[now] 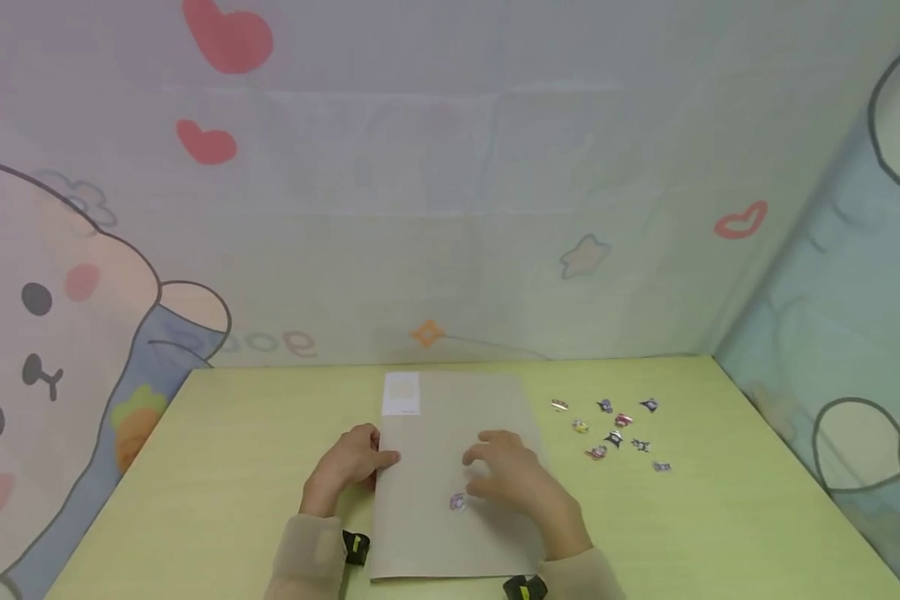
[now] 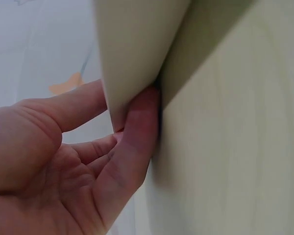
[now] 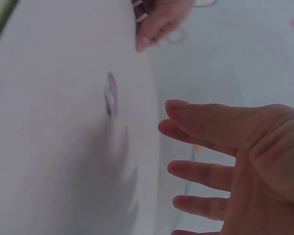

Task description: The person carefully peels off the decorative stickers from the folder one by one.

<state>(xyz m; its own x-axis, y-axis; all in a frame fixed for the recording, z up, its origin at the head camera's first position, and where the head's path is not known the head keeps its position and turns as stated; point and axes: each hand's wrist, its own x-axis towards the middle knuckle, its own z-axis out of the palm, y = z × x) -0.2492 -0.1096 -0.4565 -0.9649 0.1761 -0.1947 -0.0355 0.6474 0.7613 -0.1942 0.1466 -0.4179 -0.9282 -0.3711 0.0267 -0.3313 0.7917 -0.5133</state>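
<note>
A large beige card sheet [image 1: 427,542] lies on the table, with a white label [image 1: 401,404] at its upper left corner. My left hand [image 1: 347,463] grips the sheet's left edge, thumb on top. In the left wrist view, fingers [image 2: 137,122] reach under the sheet, between it and the tabletop. One small pinkish-purple sticker-like piece [image 1: 457,502] lies on the lower middle of the sheet. Just to the right of that piece, my right hand [image 1: 517,477] hovers over the sheet with fingers spread and loosely bent, holding nothing. Its shadow falls across the sheet in the right wrist view.
Several small colourful cut-out pieces [image 1: 613,437] are scattered on the light yellow-green table [image 1: 217,475] to the right of the sheet. A printed cloth backdrop [image 1: 420,167] rises along the table's far edge, with more printed cloth at the sides.
</note>
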